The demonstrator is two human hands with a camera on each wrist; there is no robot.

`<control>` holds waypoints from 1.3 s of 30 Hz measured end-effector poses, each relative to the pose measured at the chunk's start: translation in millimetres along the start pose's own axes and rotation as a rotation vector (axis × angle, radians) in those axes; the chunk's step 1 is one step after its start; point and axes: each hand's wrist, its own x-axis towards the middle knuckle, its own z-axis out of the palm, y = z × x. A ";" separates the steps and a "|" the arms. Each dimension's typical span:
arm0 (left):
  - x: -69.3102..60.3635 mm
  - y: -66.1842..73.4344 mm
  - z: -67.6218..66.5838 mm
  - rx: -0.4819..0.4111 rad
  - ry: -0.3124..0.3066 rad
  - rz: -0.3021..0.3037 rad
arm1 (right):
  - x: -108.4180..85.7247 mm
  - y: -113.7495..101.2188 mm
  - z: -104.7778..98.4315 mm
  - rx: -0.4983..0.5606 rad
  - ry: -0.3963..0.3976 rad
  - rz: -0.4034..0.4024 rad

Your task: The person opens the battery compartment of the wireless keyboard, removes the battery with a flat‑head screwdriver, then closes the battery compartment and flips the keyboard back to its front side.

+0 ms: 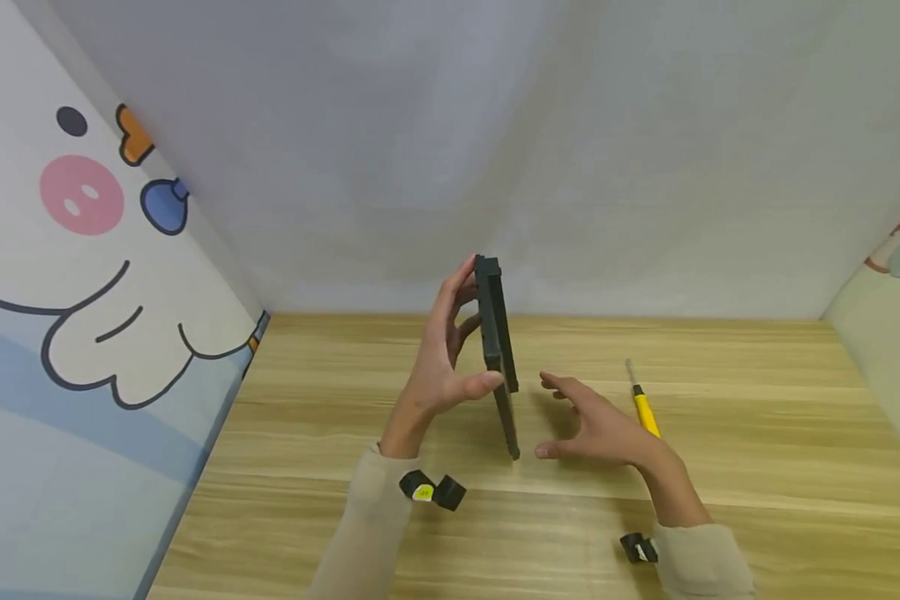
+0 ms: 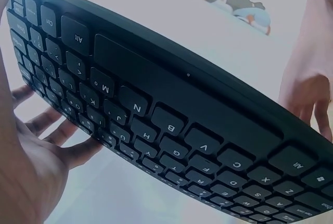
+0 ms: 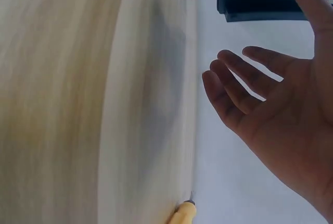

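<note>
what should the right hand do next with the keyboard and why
I'd probably bring the right hand in to steady the keyboard: only the left hand grips it, tilted up on edge, while the right is empty and close by but not touching. Two hands would likely hold it steadier.

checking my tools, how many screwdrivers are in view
1: the yellow-handled screwdriver on the table, just right of the right hand; others could be hidden under the arms.
</note>
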 end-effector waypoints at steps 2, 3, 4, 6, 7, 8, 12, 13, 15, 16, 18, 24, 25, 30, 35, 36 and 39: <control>-0.6 0.2 0.6 -0.006 0.001 0.010 | 2.4 -1.5 3.3 0.002 -0.014 -0.003; -0.6 0.4 0.9 -0.011 0.001 0.017 | 3.4 -2.1 4.6 0.002 -0.019 -0.003; -0.6 0.6 1.3 -0.017 -0.001 0.024 | 4.2 -2.8 5.6 0.002 -0.025 -0.003; -0.2 1.2 2.0 -0.033 -0.005 0.037 | 5.2 -3.9 7.3 -0.003 -0.034 0.002; 0.1 1.6 2.4 -0.040 -0.006 0.042 | 5.6 -4.6 7.9 -0.004 -0.039 0.005; 0.3 2.2 3.0 -0.046 -0.007 0.045 | 5.9 -5.4 8.3 -0.003 -0.042 0.006; 0.8 3.7 4.4 -0.072 -0.005 0.054 | 7.7 -7.4 9.9 -0.003 -0.048 -0.011; 0.9 4.2 4.8 -0.078 -0.005 0.054 | 8.3 -7.8 10.3 -0.003 -0.042 -0.024; 0.9 5.1 5.2 -0.087 -0.007 0.055 | 9.0 -7.9 11.5 0.000 -0.036 -0.035; 0.9 5.5 5.1 -0.089 -0.009 0.053 | 9.1 -8.2 12.0 0.005 -0.034 -0.039; 0.7 6.3 4.6 -0.086 -0.010 0.043 | 9.1 -8.1 13.4 0.003 -0.028 -0.042; -1.5 8.4 -0.3 -0.066 -0.040 0.004 | 7.8 -7.7 14.6 -0.007 0.016 -0.071; -2.1 8.8 -1.3 -0.067 -0.048 0.000 | 7.4 -7.2 13.8 -0.014 0.022 -0.074; -3.7 9.8 -8.5 -0.067 -0.061 0.013 | 4.4 -4.6 7.0 -0.068 0.025 -0.055; -3.3 9.1 -20.4 -0.009 -0.079 0.061 | 1.0 -2.4 0.0 -0.065 0.029 -0.033; -3.9 9.4 -23.5 0.005 -0.088 0.062 | 0.4 -1.5 -0.8 -0.060 0.029 -0.032; -6.7 10.3 -34.8 0.040 -0.129 0.054 | -1.3 2.2 -2.3 -0.068 0.034 -0.028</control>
